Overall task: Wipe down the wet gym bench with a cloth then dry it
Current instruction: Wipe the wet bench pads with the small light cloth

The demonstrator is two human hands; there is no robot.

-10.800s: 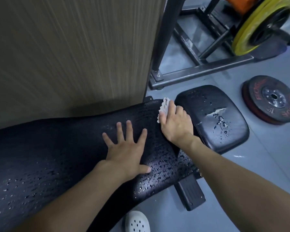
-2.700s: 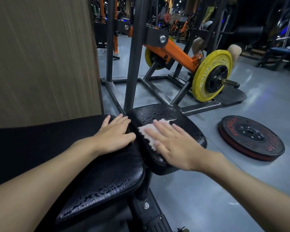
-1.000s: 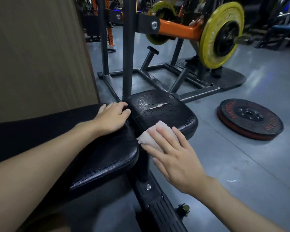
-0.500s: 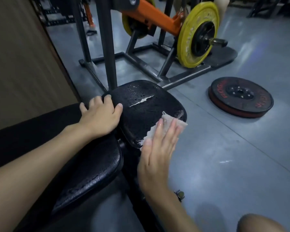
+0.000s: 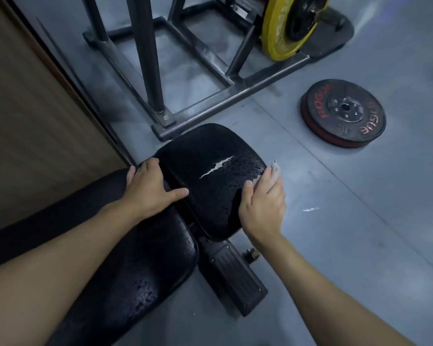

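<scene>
Bench upholstery fills the lower left: the long back pad (image 5: 125, 258) runs from the near left corner up toward the small seat pad (image 5: 210, 176), whose long axis carries on away from the person toward the rack frame (image 5: 210, 101). Droplets bead on the seat pad's right half and near edge, and a pale tear (image 5: 216, 166) crosses its middle. A weight plate (image 5: 343, 113) lies well apart on the floor to the right.

The left hand (image 5: 148, 188) rests flat, fingers spread, across the gap between the two pads, bracing. The right hand (image 5: 263, 203) sits at the seat pad's right rim, fingers curled loosely over a white cloth (image 5: 273, 172), of which only a bit shows past the fingertips; how tightly it is pinched I cannot tell. The wet surface lies leftward of the cloth, so the right hand is the nearer one, and the stroke likely sweeps inward across the pad's short axis.
</scene>
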